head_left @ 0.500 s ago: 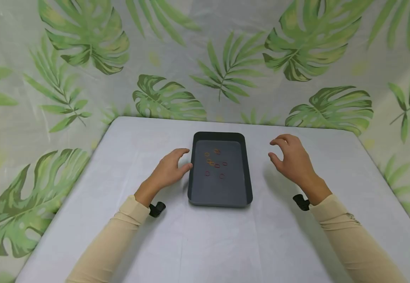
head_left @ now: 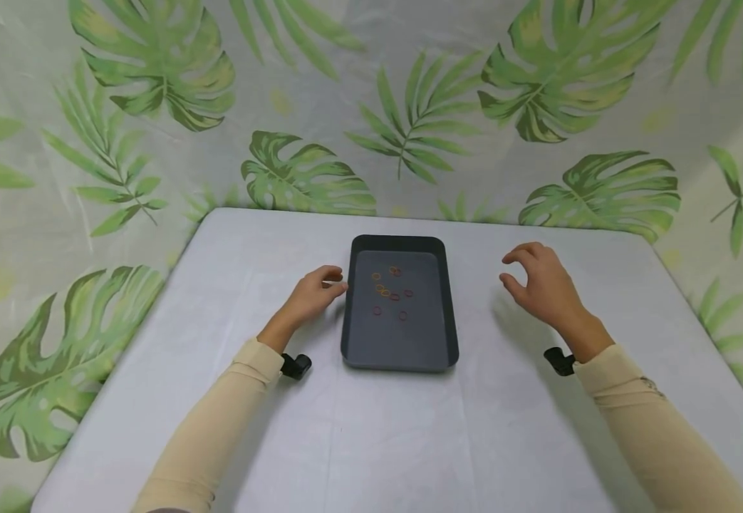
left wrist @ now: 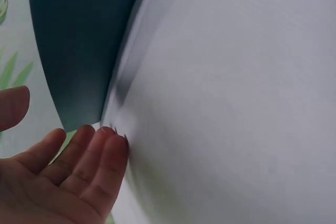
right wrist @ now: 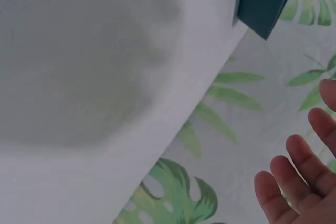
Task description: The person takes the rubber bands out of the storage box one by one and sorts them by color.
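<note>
Both hands (head_left: pixel 541 285) flank the tray (head_left: pixel 403 345), the left (head_left: pixel 310 294) nearer.

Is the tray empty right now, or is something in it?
Not empty: the tray holds several small red and orange rings, lying on its floor in the head view.

both wrist views crop the tray (left wrist: pixel 84 51).

You can read no text, label, brand, number or sign on the dark grey rectangular tray (head_left: pixel 409 345), the white tabletop (head_left: pixel 384 442) beneath it, or the pale, green-leaf-printed backdrop (head_left: pixel 345 92) behind it.
</note>
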Motion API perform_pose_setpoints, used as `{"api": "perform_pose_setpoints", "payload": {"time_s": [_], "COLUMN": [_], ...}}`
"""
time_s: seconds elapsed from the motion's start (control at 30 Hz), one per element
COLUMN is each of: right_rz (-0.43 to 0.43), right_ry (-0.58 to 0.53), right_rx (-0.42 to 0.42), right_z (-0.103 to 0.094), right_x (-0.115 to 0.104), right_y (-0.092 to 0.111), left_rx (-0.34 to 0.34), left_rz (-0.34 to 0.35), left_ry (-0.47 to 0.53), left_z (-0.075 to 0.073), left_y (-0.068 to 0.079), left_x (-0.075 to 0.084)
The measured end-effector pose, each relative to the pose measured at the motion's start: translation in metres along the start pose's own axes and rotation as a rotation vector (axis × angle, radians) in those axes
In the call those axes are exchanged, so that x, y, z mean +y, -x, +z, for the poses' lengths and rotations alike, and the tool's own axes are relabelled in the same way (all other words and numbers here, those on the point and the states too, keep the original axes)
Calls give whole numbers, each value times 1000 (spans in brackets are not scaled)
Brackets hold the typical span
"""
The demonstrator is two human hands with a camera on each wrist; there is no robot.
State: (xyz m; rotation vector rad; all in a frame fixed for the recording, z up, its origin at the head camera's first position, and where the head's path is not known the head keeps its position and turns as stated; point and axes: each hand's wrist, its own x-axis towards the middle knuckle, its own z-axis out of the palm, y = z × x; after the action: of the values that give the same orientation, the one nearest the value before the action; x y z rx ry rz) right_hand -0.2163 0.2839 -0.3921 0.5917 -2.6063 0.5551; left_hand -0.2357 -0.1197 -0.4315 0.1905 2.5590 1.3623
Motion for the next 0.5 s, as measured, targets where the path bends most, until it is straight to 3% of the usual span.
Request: {"api": "perform_pose_setpoints", "payload": {"time_s": [0.27,0.5], "right_rz": [65,109], "right_ry": [-55,-90], "right_rx": [-136,-275], "right_z": [-3,-5], "right_x": [12,12], "right_y": [-11,-37], "left_rx": [-22,-43], "left_rz": [-47,-77], "left_ry": [220,295], "left_z": [2,5], "left_y": [-15,-18], "left_x": [0,5]}}
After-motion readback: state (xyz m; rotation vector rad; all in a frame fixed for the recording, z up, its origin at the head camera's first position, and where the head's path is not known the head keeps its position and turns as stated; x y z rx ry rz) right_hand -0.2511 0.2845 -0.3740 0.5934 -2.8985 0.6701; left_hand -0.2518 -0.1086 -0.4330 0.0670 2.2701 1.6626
